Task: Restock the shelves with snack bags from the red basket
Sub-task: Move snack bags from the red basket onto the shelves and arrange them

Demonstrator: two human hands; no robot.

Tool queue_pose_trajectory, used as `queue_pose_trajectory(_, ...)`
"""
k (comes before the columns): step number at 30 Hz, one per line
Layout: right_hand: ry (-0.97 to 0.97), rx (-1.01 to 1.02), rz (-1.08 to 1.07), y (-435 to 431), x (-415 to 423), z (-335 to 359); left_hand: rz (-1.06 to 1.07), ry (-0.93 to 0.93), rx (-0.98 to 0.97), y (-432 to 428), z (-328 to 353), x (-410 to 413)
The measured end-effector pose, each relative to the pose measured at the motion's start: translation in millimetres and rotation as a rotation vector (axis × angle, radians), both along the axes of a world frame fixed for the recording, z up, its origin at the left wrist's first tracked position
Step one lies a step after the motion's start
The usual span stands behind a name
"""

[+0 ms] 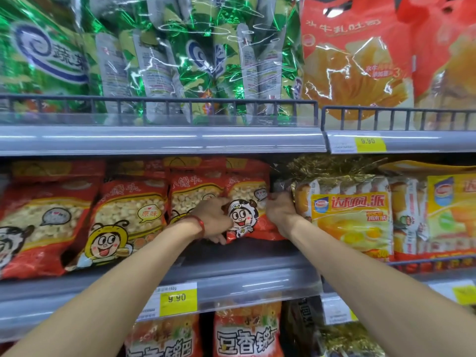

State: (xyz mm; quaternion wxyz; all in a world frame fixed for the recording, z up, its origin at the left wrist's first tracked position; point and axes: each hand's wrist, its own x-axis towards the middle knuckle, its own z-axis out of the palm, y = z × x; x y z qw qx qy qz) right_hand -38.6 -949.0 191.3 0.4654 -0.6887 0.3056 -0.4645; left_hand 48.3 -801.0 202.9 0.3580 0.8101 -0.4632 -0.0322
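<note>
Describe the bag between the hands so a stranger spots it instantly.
Middle shelf, row of red bags. The red bag is at its right end, beside the yellow pie pack. Its mascot wears a cow hood, not a bee's, and left hand and right hand grip it.

Shop: price-tagged shelves (162, 140) of snacks

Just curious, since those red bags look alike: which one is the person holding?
The rightmost red bag, next to the yellow pack: the left hand and right hand grip its sides. The other red bags stand untouched.
</note>
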Motion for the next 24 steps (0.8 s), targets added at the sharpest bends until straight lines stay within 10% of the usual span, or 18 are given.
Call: queue_pose_trajectory(24, 0.259, -0.24, -0.178, 37.3, -26.3, 0.1, 0.233, -0.202, -0.177, -8.3, -3.7, 16.1)
